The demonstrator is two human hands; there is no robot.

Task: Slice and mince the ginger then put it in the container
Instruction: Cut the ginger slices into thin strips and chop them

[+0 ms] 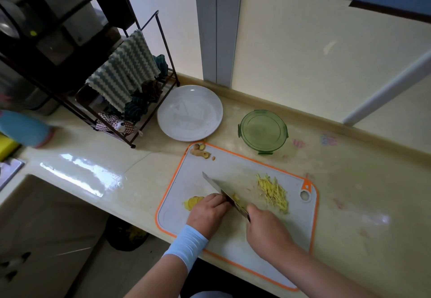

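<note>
Head view: right hand (265,230) is gripping the knife (214,185), its blade lying across the cutting board (233,167). Left hand (207,211), fingers curled, is holding down ginger slices (192,202) beside the blade. Ginger strips (272,191) are lying at the board's 3 o'clock, and the green container (263,132) is sitting beyond its 12 o'clock edge.

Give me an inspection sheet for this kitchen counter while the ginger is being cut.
Surface: glossy pale countertop; white cutting board with an orange rim lies on it.
Job's things: ginger slices at the board's near left; ginger strips piled at its right; knife mid-board; green container behind the board.
Clutter: ginger offcuts at the board's far corner; white plate; rack hung with cloths.
Grippers: left hand holds down the ginger slices; right hand grips the knife.
Cables: nothing seen.
Surroundings: window behind the counter.
</note>
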